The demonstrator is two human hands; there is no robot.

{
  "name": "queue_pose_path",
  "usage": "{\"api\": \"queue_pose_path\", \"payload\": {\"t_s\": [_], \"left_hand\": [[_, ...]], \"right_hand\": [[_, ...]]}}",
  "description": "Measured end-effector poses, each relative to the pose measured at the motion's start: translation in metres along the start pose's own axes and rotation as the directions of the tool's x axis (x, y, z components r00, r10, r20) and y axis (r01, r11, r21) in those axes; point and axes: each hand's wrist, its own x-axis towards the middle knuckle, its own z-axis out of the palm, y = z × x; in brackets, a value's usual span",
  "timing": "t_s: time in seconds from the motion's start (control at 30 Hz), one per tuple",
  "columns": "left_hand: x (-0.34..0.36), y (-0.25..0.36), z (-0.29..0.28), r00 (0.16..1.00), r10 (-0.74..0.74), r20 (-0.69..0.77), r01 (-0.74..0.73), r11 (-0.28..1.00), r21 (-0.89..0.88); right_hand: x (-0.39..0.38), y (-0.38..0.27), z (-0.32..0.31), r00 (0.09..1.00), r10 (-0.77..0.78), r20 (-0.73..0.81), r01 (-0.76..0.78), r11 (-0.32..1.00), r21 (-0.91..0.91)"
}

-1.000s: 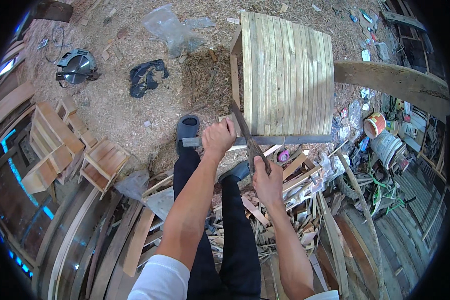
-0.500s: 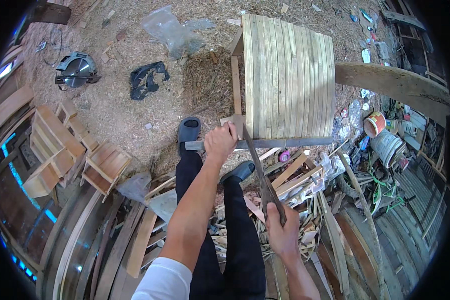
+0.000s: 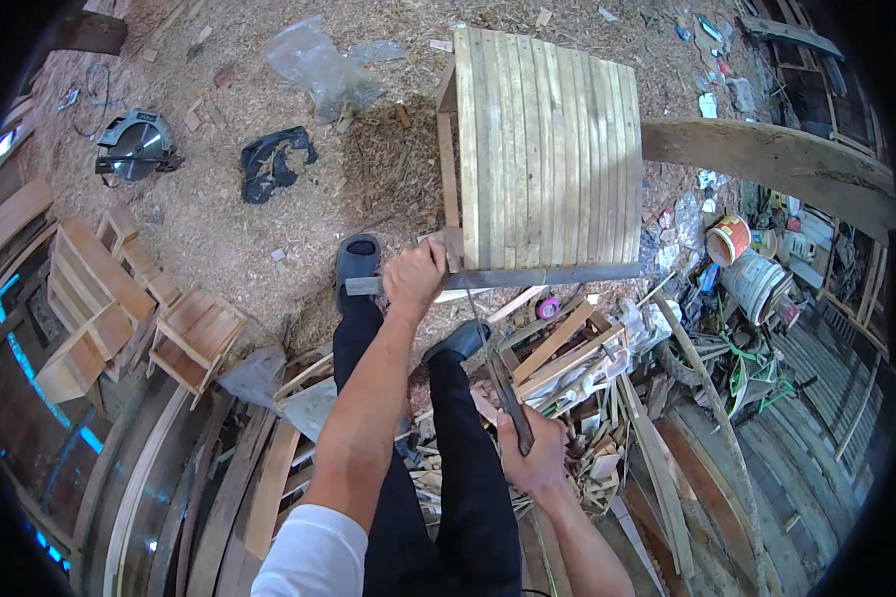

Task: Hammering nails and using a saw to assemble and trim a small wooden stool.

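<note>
A long grey straight strip [image 3: 558, 277] lies along the near edge of a slatted wooden piece [image 3: 548, 149] made of pale boards side by side. My left hand [image 3: 415, 274] is closed round the strip near its left end, beside the slatted piece's near left corner. My right hand [image 3: 535, 456], lower and to the right, grips the handle end of what looks like a handsaw [image 3: 500, 376]. Its narrow dark blade is seen nearly edge-on and points up toward the strip. The far tip is thin and hard to make out.
Scrap wood [image 3: 567, 348] is heaped near my feet. A circular saw [image 3: 139, 146] and torn black plastic [image 3: 276, 162] lie on the sawdust-covered ground. Small wooden frames [image 3: 197, 338] stand at left. Buckets [image 3: 757, 289] and a curved beam [image 3: 767, 159] are at right.
The saw has drawn back toward me, its far end now near the strip instead of past it. My left hand still grips the strip. The whole view has shifted slightly.
</note>
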Motion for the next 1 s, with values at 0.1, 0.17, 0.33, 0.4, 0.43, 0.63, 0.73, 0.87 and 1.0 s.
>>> {"api": "queue_pose_path", "payload": {"t_s": [0.1,0.17,0.33,0.4,0.43,0.63,0.73,0.87,1.0], "left_hand": [[0.002,-0.004,-0.006,0.999,0.011,0.030,-0.011,1.000,-0.004],[0.000,-0.007,-0.009,0.999,0.007,0.031,-0.006,1.000,-0.029],[-0.003,-0.009,-0.010,1.000,0.009,0.015,-0.009,0.999,0.033],[-0.003,-0.005,-0.008,1.000,0.005,0.000,-0.005,0.999,0.033],[-0.003,-0.003,-0.006,1.000,0.008,-0.012,-0.008,1.000,0.023],[-0.005,0.005,0.000,0.997,0.004,-0.080,-0.003,1.000,0.010],[-0.004,0.005,-0.002,0.998,-0.053,0.034,0.053,0.999,0.011],[-0.003,0.005,-0.006,0.998,-0.051,0.044,0.051,0.999,0.000],[-0.003,0.004,-0.004,0.996,-0.047,0.071,0.047,0.999,-0.008]], "right_hand": [[-0.004,0.021,-0.017,0.992,0.118,0.047,-0.122,0.987,0.101],[-0.004,0.030,-0.024,0.990,-0.114,-0.085,0.132,0.959,0.252],[0.022,0.036,-0.018,0.997,0.072,0.003,-0.072,0.981,0.178],[0.032,0.036,-0.010,0.998,0.046,0.050,-0.054,0.985,0.163],[0.034,0.036,-0.006,0.997,0.050,0.057,-0.059,0.984,0.170],[0.030,0.033,-0.002,0.969,0.227,0.092,-0.242,0.948,0.205],[0.029,0.026,-0.002,0.961,0.257,0.103,-0.275,0.930,0.243],[0.032,0.015,0.003,0.967,0.238,0.086,-0.252,0.936,0.245],[0.046,0.017,0.013,0.967,0.251,0.048,-0.254,0.922,0.292]]}}
